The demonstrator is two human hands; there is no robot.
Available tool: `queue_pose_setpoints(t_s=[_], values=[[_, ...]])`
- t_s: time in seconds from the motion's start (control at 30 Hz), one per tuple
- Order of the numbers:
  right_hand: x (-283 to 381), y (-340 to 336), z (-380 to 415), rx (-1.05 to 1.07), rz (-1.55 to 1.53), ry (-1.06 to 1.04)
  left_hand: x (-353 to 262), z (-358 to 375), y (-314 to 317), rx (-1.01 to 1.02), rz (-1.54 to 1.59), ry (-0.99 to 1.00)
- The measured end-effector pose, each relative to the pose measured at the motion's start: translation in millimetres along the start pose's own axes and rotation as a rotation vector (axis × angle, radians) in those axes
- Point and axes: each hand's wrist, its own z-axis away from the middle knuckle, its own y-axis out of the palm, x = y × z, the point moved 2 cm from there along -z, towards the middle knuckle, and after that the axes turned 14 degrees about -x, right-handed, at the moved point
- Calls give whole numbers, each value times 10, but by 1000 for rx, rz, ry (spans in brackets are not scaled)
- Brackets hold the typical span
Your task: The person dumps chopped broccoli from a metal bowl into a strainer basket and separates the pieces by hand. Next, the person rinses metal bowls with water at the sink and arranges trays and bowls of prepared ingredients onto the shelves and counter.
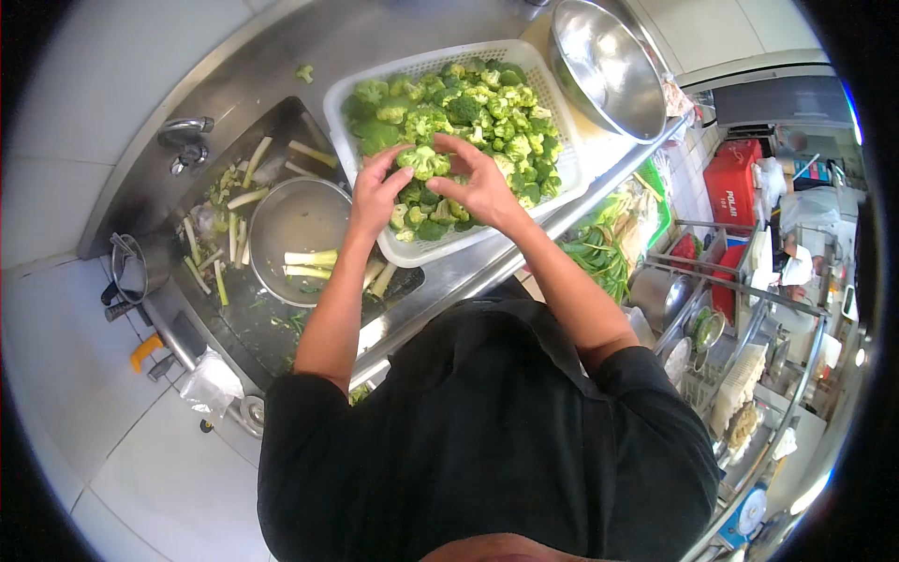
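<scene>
Just above the white perforated basket (576, 187), a green broccoli floret (423, 163) sits between my two hands. My left hand (376, 192) pinches its left side, thumb below and fingers above. From the other side my right hand (482, 187) curves around it, with thumb and forefinger at its edges. Cut broccoli pieces (487, 103) fill the basket beneath. Left of my forearm, a round metal bowl (295, 220) stands in the sink (253, 332) with pale stalks and cloudy liquid inside.
Cut stalks (194, 242) and scraps lie around the sink bowl. A faucet (185, 140) rises at the back left. Behind the basket's right end stands a large steel bowl (609, 70). Leafy greens (599, 258) and a crowded rack (740, 281) are to my right.
</scene>
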Motion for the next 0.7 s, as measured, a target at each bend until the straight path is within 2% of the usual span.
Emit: queue_pose_setpoints(t_s=[0.03,0.2,0.27,0.3,0.37,0.4,0.5,0.6,0.7], values=[[13,43,11,-2,-31,47,32,25,-2,-6,32,-2],[25,125,51,-34,90,-116,-190,238,26,-104,115,44],[76,116,105,-28,96,-132,-219,315,-10,-39,52,-74],[31,119,136,-16,45,-57,-225,337,-23,-5,21,-132],[-90,111,224,0,-55,92,-160,372,-53,-11,4,-97],[-14,65,259,22,18,162,-164,404,-48,-7,17,-116],[-108,29,285,47,-61,79,-134,438,-32,14,73,-156],[-229,15,282,63,-143,207,-64,408,13,36,154,-183],[-289,30,246,51,-244,195,12,325,33,56,168,-180]])
